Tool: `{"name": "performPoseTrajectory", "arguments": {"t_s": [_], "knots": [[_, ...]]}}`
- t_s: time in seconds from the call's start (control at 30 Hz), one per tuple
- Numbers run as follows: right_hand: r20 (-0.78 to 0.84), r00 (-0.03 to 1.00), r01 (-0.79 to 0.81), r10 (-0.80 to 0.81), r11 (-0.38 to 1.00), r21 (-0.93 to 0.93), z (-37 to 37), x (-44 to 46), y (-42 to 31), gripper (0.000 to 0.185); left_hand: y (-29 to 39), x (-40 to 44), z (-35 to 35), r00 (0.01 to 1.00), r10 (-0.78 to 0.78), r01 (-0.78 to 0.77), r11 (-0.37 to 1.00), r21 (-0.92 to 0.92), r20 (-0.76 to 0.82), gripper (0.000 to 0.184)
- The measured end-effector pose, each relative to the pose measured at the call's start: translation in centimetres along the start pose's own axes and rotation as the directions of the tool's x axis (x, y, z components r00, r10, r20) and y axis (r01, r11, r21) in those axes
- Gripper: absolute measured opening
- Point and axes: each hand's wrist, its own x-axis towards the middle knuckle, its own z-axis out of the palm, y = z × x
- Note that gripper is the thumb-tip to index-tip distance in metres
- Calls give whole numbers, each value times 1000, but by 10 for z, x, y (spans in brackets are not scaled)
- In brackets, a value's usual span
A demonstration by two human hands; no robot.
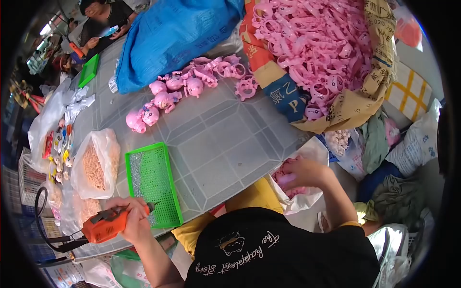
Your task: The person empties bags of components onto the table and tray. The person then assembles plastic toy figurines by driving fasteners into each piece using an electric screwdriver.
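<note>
My left hand (133, 221) is wrapped round an orange electric screwdriver (103, 226), whose tip points over the near end of a green perforated tray (178, 211). Small silvery screws (137, 175) lie along that tray's left side. Past the table's near edge, my right hand (303, 172) reaches down into a white bag (307, 204) of pink plastic parts. Its fingers curl on a pink plastic piece (286, 179), partly covered by the hand. Several round pink toy figures (150, 115) sit in a cluster on the grey table (221, 153).
An open sack (355, 113) heaped with pink plastic parts (317, 43) stands at the right. Behind the figures lies a blue woven bag (173, 38). A plastic bag of small peach-coloured pieces (113, 149) is left of the tray. A co-worker (108, 24) sits at the far end.
</note>
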Motion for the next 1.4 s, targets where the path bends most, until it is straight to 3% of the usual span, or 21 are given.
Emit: {"name": "performPoseTrajectory", "arguments": {"t_s": [0.1, 0.13, 0.23, 0.3, 0.37, 0.43, 0.5, 0.57, 0.67, 0.77, 0.8, 0.9, 0.93, 1.03, 1.13, 1.23, 1.33, 1.4], "knots": [[-138, 980, -165, 144, 974, -153, 18, -12, 38, 58, -1, -4, -8, 999, -19, 19, 1000, 13, -36, 29], [-43, 993, -118, 115, 988, -95, 4, -16, 29, 54, -1, -4, -7, 999, -20, 21, 1000, 14, -44, 29], [-117, 964, 250, -240, 965, 76, -11, 6, 9, 56, 1, -6, 0, 996, -35, 37, 999, 25, -77, 30], [-122, 929, 369, -349, 890, 269, -43, 19, -26, 52, 2, -8, 8, 993, -42, 46, 998, 34, -112, 30], [-283, 879, 444, -383, 874, 196, -61, 66, -42, 48, 4, -10, 12, 991, -49, 55, 998, 42, -127, 30], [-581, 749, 479, -319, 866, 142, -78, 129, -53, 40, 6, -14, 12, 988, -51, 59, 997, 50, -144, 30], [-856, 382, 464, -348, 873, -148, -94, 199, -54, 36, 8, -19, 10, 986, -51, 61, 996, 61, -158, 31], [-885, 413, 290, -215, 952, -96, -128, 243, -65, 57, 11, -23, 6, 981, -47, 63, 995, 77, -186, 30], [-857, 470, 178, -210, 974, -140, -164, 274, -82, 81, 12, -29, 3, 983, -14, 41, 989, 142, -185, 25], [-763, 601, 198, -240, 969, -148, -179, 276, -105, 91, 13, -29, 4, 979, -14, 51, 983, 175, -203, 25], [-660, 707, 155, -254, 966, -206, -185, 269, -111, 87, 12, -29, 4, 980, -6, 42, 984, 174, -201, 25], [-659, 688, 192, -305, 951, -241, -175, 271, -110, 81, 11, -28, 5, 977, -4, 40, 985, 165, -212, 25], [-660, 663, 213, -354, 934, -286, -168, 265, -106, 67, 11, -27, 6, 974, -12, 49, 986, 158, -225, 25], [-700, 583, 165, -412, 904, -394, -153, 298, -66, 50, 9, -26, 5, 969, -37, 73, 987, 140, -246, 25], [-779, 564, -8, -272, 942, -335, -151, 279, -55, 38, 7, -25, 1, 968, -42, 74, 989, 125, -246, 26], [-911, 360, -65, -201, 969, -240, -146, 252, -89, 32, 8, -24, 2, 963, -52, 83, 991, 107, -263, 27], [-871, 237, 283, -431, 888, -362, -162, 268, -118, 40, 8, -22, 6, 962, -57, 87, 991, 102, -268, 27], [-851, 196, 540, -487, 778, -321, -161, 291, -146, 39, 7, -23, 4, 966, -53, 86, 989, 122, -252, 27]]}}
